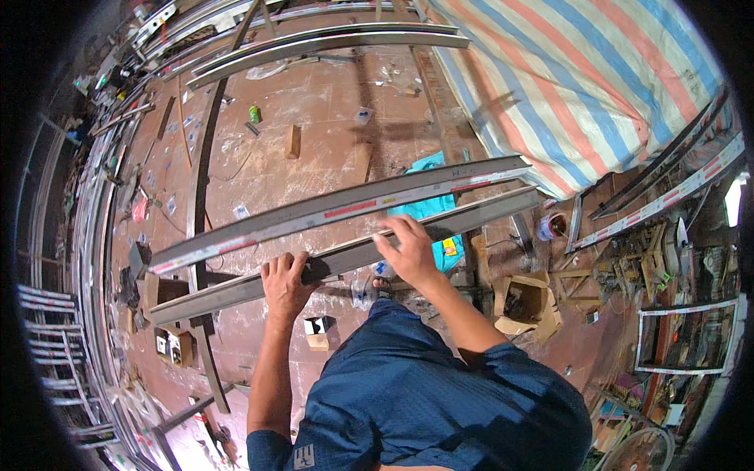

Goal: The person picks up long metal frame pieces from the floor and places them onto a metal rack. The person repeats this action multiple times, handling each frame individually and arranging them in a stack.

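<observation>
Two long grey metal profiles lie side by side in front of me, slanting up toward the right. My left hand (pixel 287 281) grips the nearer profile (pixel 212 298), its fingers bent over the far edge. Over the same profile, farther right, my right hand (pixel 407 250) has its fingers apart and slightly blurred. Whether its fingertips touch the metal I cannot tell. The farther profile (pixel 290 218) carries a white protective film with red printed patches along its side, and neither hand is on it.
A dark steel rail (pixel 202 173) runs under the profiles at left. Another profile (pixel 330 45) lies at the back. Striped sheeting (pixel 565 86) covers a pile at right. A cardboard box (pixel 525 304) and a bucket (pixel 551 227) stand nearby; a turquoise bag (pixel 430 206) lies beneath the profiles.
</observation>
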### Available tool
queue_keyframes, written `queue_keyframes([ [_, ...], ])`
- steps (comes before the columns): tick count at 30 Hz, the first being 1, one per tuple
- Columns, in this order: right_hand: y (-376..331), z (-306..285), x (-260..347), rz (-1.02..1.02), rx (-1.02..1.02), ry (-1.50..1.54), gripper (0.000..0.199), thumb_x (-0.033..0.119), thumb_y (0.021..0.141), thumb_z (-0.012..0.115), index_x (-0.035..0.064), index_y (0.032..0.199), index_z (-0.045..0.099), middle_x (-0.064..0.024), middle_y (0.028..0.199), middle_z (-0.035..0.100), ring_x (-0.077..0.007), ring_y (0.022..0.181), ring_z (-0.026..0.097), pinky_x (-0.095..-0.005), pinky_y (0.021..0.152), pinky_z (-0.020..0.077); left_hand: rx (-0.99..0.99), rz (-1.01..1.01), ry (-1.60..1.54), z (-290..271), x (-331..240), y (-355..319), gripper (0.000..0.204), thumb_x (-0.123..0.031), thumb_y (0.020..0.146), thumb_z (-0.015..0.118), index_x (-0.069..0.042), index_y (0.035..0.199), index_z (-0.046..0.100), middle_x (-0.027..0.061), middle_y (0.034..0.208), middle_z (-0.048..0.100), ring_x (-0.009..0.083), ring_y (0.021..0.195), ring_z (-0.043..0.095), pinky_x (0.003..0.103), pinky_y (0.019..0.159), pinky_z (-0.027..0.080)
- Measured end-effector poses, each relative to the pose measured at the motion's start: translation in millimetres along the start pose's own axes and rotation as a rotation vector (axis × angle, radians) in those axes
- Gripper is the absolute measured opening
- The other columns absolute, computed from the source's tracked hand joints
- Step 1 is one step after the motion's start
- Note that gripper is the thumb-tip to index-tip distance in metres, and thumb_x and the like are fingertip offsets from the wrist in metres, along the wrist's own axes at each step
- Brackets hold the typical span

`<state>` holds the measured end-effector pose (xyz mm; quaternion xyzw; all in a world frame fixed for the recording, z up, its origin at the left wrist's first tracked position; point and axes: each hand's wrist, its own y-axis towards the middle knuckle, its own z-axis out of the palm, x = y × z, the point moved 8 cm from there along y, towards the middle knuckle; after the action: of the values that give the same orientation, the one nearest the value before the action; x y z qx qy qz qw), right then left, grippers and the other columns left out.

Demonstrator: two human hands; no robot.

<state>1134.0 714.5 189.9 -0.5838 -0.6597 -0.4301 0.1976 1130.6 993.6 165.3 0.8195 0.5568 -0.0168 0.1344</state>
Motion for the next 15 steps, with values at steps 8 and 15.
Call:
queue_keyframes([
  [8, 84, 66, -52, -0.133, 0.22, -0.339, 0.069, 0.054, 0.088, 0.078, 0.0071, 0.137, 0.067, -0.0257, 0.153, 0.052, -0.0445, 0.148, 0.043, -0.0581, 0.124, 0.0279, -0.155, -0.002, 0.117, 30, 22, 63, 0.084, -0.029, 0.061, 0.098, -0.02, 0.138, 0.065, 0.0148, 0.152, 0.053, 0.0427, 0.14, 0.048, 0.055, 0.115, 0.037],
  [15, 124, 83, -45, -0.191, 0.187, -0.447, 0.078, 0.059, 0.073, 0.087, 0.0103, 0.132, 0.07, -0.0173, 0.146, 0.061, -0.0378, 0.135, 0.056, -0.0556, 0.109, 0.0411, -0.05, -0.049, 0.188, 59, 56, 107, 0.106, -0.034, 0.064, 0.097, -0.042, 0.158, 0.049, 0.0104, 0.174, 0.031, 0.0466, 0.159, 0.025, 0.068, 0.123, 0.027],
])
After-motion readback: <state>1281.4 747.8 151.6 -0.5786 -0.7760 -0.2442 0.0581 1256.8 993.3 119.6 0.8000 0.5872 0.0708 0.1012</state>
